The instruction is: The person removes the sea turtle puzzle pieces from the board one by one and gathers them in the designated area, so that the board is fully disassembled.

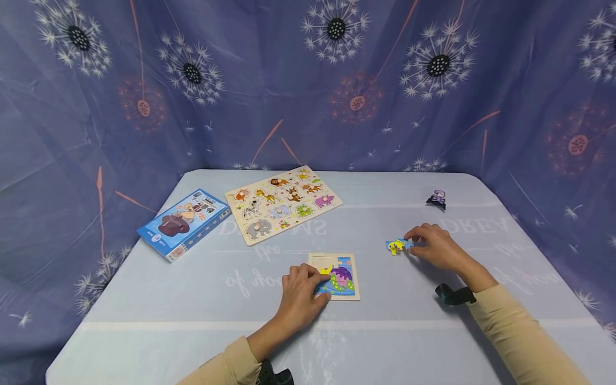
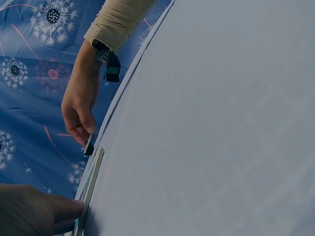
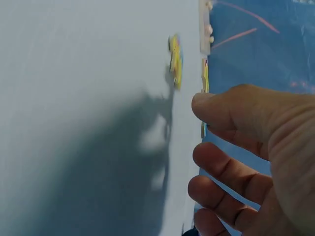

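A small wooden jigsaw tray (image 1: 357,275) lies in front of me, its picture showing a purple and green figure on blue. A pale gap shows at the tray's upper left. My left hand (image 1: 302,294) rests on the left side of this tray, fingertips on the picture and thumb at the lower edge. To the right, thumb and forefinger of my right hand (image 1: 435,247) pinch a thin jigsaw piece (image 3: 204,76), seen edge-on in the right wrist view. Just left of those fingertips, a yellow and blue jigsaw piece (image 1: 397,246) is on the table.
Behind the tray lies a wooden animal peg puzzle board (image 1: 245,214). A blue picture box (image 1: 185,223) stands left of it, close to the table's edge. Toward the back right is a small purple and black object (image 1: 437,199). A patterned curtain (image 1: 269,91) hangs behind the table.
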Demonstrator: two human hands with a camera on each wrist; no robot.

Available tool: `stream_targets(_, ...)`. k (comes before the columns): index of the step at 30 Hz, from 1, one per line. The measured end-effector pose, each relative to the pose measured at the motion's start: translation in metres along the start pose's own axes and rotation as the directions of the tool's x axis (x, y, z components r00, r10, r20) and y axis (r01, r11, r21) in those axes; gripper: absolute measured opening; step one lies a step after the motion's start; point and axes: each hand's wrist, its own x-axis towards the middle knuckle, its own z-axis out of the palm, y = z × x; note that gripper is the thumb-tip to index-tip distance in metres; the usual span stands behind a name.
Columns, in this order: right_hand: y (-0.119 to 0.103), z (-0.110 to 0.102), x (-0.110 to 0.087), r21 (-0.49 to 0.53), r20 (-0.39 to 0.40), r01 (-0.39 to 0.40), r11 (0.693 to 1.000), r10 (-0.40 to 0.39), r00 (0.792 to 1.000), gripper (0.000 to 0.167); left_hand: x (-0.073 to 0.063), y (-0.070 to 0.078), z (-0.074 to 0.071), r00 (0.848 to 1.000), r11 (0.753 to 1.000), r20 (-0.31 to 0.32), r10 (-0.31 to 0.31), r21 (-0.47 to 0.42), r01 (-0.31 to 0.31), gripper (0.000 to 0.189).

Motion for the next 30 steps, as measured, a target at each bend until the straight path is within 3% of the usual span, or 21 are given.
stream_targets(10,0.021,-0.002,0.002,-0.038,0.048,-0.033,0.999,0.035,0.998,0.028,-0.001,0.000,0.000,1.000,1.000,0.000,-0.005,-0.010,0.005,0.035)
stream_targets(30,0.023,-0.002,0.003,-0.022,0.060,-0.030,0.999,0.031,0.998,0.028,-0.001,0.000,-0.001,1.000,1.000,-0.009,0.007,-0.011,-0.007,0.035)
